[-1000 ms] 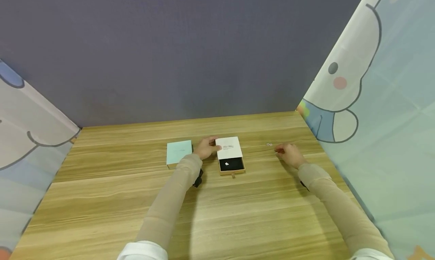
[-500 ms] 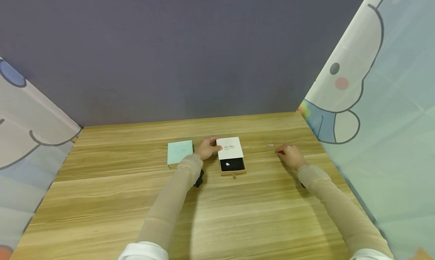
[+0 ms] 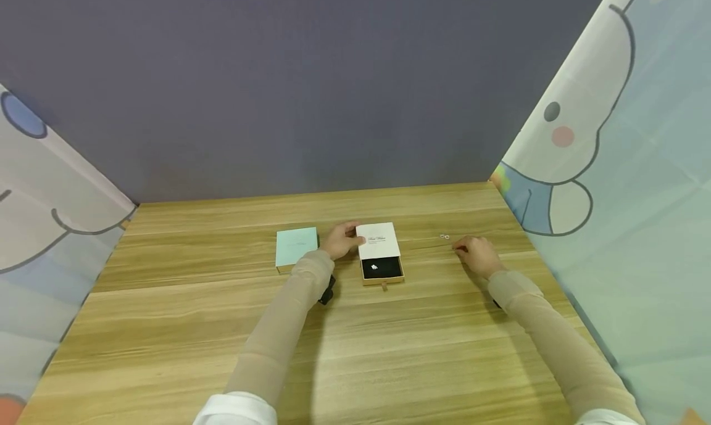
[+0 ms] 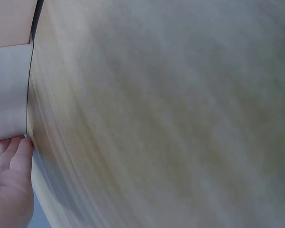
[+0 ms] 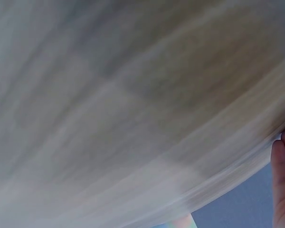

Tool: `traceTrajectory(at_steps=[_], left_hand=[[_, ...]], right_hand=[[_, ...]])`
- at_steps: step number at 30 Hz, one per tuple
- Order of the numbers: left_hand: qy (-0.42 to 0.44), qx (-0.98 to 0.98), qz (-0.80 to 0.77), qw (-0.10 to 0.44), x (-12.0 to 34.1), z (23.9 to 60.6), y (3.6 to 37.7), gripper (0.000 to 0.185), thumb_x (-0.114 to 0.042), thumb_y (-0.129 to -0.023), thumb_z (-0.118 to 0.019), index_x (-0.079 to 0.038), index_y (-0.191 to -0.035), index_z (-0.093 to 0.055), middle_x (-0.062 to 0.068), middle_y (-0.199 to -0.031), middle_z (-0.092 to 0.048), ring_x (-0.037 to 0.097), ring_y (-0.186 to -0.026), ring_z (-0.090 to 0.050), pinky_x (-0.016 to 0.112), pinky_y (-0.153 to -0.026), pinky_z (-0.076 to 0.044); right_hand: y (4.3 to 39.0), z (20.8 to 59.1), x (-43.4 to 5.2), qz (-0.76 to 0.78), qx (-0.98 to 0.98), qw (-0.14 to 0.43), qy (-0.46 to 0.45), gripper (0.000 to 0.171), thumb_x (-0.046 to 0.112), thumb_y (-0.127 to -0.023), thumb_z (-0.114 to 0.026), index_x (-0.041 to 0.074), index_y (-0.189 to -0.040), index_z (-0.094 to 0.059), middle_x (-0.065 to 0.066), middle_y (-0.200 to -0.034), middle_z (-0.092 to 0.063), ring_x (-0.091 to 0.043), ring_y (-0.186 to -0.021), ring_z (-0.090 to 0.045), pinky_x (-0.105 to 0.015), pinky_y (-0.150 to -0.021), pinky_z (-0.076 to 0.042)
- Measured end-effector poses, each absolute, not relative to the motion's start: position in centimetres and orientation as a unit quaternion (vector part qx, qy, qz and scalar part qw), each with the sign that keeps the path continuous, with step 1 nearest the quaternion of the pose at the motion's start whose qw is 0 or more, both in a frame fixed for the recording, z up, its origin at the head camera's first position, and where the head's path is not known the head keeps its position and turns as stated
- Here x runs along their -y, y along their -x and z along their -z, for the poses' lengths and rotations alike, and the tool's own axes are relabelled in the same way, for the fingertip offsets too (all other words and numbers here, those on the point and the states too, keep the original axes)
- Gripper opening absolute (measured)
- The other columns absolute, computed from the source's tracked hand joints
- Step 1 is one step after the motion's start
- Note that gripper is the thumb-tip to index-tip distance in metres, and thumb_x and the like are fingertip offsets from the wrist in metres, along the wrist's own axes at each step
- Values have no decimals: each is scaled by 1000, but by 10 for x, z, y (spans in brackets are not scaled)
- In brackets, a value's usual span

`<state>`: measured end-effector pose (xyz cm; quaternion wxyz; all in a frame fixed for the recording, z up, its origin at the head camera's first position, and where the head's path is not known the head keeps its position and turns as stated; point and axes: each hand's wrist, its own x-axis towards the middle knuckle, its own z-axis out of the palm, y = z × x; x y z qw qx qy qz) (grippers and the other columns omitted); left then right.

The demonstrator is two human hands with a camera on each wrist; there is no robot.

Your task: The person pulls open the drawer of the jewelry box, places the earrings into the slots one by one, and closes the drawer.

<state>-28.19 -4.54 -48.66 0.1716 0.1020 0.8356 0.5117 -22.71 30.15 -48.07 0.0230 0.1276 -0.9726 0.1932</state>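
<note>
A small cardboard drawer box (image 3: 380, 257) is seen near the middle of a wood-grain table (image 3: 166, 326). Its white sleeve (image 3: 379, 241) is flat and rectangular, with a line of dark script on top. The kraft-brown tray (image 3: 382, 271) is drawn partly out toward the person, so the long axis runs from the far wall to the near edge. A black lining is shown inside the tray, with a tiny pale piece (image 3: 374, 267) lying on it, and a small pull tab is fixed at the near end.

The sleeve is held at its left edge by the left hand (image 3: 340, 240), with the fingers curled round it. Just left of that hand a flat mint-green box (image 3: 296, 247) is set, closed.

The right hand (image 3: 479, 254) is rested on the table well to the right of the box, fingers loosely bent; whether anything is pinched cannot be told. Two tiny rings (image 3: 444, 236) are laid just beyond its fingertips.

Only blurred wood is given by the wrist views, with fingers (image 4: 12, 156) against a white edge at the left wrist and a sliver of the right hand (image 5: 284, 185) at the right.
</note>
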Motion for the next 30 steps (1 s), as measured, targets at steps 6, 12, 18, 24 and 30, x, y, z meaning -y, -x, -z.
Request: traceTrajectory(at_steps=[6, 12, 18, 24, 30], left_hand=[[-101, -831, -517, 177, 45, 486, 282, 57, -19, -89, -62, -3, -138, -39, 16, -141, -40, 30, -129, -40, 39, -106, -37], [-105, -831, -518, 173, 45, 485, 282, 57, -19, -89, -62, -3, -138, -40, 16, -141, -40, 30, -129, -40, 39, -106, -36], [-108, -832, -516, 170, 45, 489, 283, 57, -20, -89, -61, -2, -138, -39, 16, -141, -41, 31, -128, -41, 39, -106, -37], [-104, -830, -520, 174, 46, 487, 282, 57, -19, -88, -62, -3, -138, -40, 16, -140, -41, 31, -128, -41, 39, -106, -37], [-105, -830, -519, 176, 45, 485, 283, 56, -19, -89, -61, -3, -138, -40, 16, -140, -41, 30, -128, -41, 38, -106, -37]], right_hand=[[227, 481, -302, -195, 972, 30, -131, 13, 4, -86, -61, 0, -94, -70, -17, -95, -68, -35, -86, -65, -47, -75, -53], [226, 479, -300, -205, 970, 25, -126, 14, 3, -86, -61, -2, -95, -70, -18, -95, -68, -35, -85, -65, -47, -75, -54], [227, 474, -294, -238, 964, 18, -115, 16, 5, -86, -62, -4, -98, -69, -19, -93, -68, -33, -82, -65, -43, -71, -55], [225, 467, -283, -230, 963, 19, -136, 16, 7, -85, -64, -2, -96, -70, -18, -92, -69, -30, -79, -66, -41, -68, -55], [225, 463, -270, -222, 961, 43, -160, 14, 5, -83, -65, -1, -94, -71, -17, -93, -69, -31, -81, -66, -42, -70, -55]])
